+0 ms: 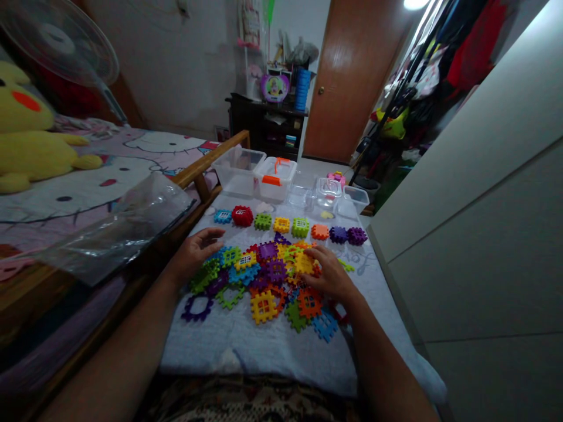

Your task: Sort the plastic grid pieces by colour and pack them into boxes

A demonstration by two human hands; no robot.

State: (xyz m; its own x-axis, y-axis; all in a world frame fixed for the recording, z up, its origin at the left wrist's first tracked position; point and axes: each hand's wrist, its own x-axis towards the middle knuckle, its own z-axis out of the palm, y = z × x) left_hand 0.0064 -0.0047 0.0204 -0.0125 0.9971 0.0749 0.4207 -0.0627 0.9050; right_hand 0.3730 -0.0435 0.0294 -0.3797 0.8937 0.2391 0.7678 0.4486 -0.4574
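Two hands reach over one pile of notched plastic pieces. The right hand (331,274) is bent at a yellow piece (303,263) on the pile's right side, fingertips at its upper right and thumb below; whether it grips the piece, I cannot tell. The left hand (192,253) is spread, fingers apart and holding nothing, just beside the pile's upper left edge.

The pile lies between the hands and in front of them, its pieces too overlapped to count in full. Along its near edge, six can be told apart: one purple frame (196,308), one green frame (223,303), one yellow square (264,314), one green square (297,319), one orange square (310,296) and one blue square (325,324).

Beyond both hands, eight separate items stand in a row: one light blue, one red, two green, one yellow, one salmon, one blue-violet and one purple.

Behind the row are five clear containers, among them one open bin (235,176) at the left end and one box with an orange handle (275,179) beside it. All rest on one table (264,354) covered with pale cloth. To the left, near the bed (169,140), are one plastic bag (123,228), one yellow plush toy (35,155) and one fan (57,41).
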